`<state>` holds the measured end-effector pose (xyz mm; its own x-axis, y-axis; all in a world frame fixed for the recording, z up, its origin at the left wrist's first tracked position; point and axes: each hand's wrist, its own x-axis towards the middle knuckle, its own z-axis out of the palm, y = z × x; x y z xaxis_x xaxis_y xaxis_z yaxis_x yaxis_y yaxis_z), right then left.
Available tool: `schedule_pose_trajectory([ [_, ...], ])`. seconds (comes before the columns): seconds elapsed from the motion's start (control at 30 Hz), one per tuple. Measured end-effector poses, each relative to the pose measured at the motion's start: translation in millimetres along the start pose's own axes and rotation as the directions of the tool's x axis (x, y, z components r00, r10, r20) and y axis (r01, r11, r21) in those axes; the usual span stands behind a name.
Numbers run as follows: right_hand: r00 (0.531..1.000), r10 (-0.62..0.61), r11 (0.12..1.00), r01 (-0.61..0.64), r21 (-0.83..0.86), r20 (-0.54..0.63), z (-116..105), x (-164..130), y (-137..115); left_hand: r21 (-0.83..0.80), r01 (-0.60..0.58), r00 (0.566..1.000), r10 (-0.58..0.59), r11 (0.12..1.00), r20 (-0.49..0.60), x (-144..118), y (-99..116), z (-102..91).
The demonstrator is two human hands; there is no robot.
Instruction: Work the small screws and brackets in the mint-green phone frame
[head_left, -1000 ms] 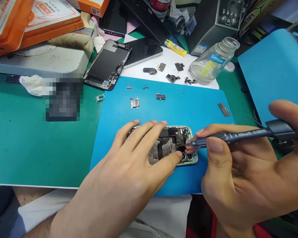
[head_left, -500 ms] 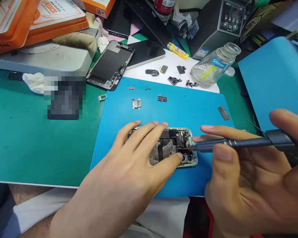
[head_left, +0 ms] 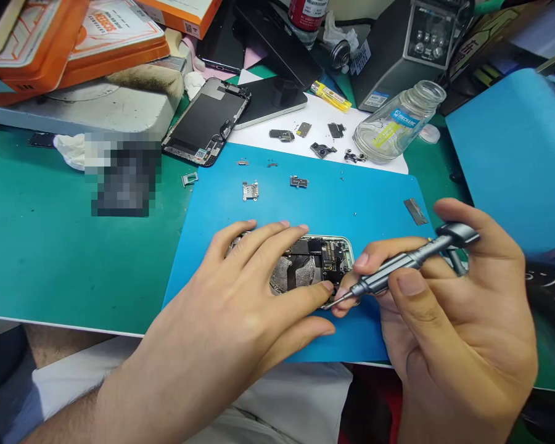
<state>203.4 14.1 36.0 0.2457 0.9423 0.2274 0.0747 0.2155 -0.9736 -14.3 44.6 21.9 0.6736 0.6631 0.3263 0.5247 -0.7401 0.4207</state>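
At 9 o'clock the green cutting mat (head_left: 41, 246) covers the bench, with orange flat boxes (head_left: 74, 43) stacked at 11 o'clock above a blurred dark patch. Beside them, at about 11 o'clock of the blue silicone work mat (head_left: 268, 203), lies a detached black phone screen panel (head_left: 206, 121), face down and tilted. Small grey metal brackets (head_left: 250, 190) sit loose on the blue mat at 12 o'clock of the hands.

The left hand (head_left: 240, 308) lies flat over the opened silver-framed phone body (head_left: 312, 262), 4 fingers spread wide across its left part and the thumb pressed near its lower edge; it pins the phone rather than gripping it. The phone rests on the blue mat, close to the mat's 6 o'clock edge.

At 3 o'clock of the phone, the right hand (head_left: 448, 314) pinches a slim grey metal precision screwdriver (head_left: 398, 268) between thumb and fingertips, index finger curled over its cap. The tip slants down to 8 o'clock and meets the phone's lower right corner, just beside the left thumb.

At 1 o'clock a clear glass bottle (head_left: 398, 123) with a blue label lies tilted on white paper (head_left: 305, 114).
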Motion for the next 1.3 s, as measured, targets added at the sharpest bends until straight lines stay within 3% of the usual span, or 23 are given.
schedule_pose_trajectory([
  [0.5,0.994,0.11,0.994,-0.11,0.025,0.013,5,0,-4,0.028,0.023,0.999,-0.021,0.999,-0.044,1,4,2.5],
  [0.63,0.996,0.09,0.995,-0.09,0.032,0.021,5,3,-3,0.029,0.031,0.998,-0.029,0.999,-0.05,1,4,3.3],
  [0.8,0.982,-0.018,1.0,0.02,0.01,-0.189,-1,2,3,0.02,0.002,1.0,-0.002,1.0,0.017,-2,-2,0.8],
  [1.03,0.959,-0.128,0.983,0.088,-0.162,-0.253,7,-26,5,-0.056,0.042,0.996,-0.038,0.998,0.078,-5,-5,-8.0],
  [1.3,0.975,-0.145,0.97,0.107,-0.218,-0.168,11,-21,6,-0.094,0.09,0.994,-0.083,0.992,0.076,0,-3,-7.2],
])
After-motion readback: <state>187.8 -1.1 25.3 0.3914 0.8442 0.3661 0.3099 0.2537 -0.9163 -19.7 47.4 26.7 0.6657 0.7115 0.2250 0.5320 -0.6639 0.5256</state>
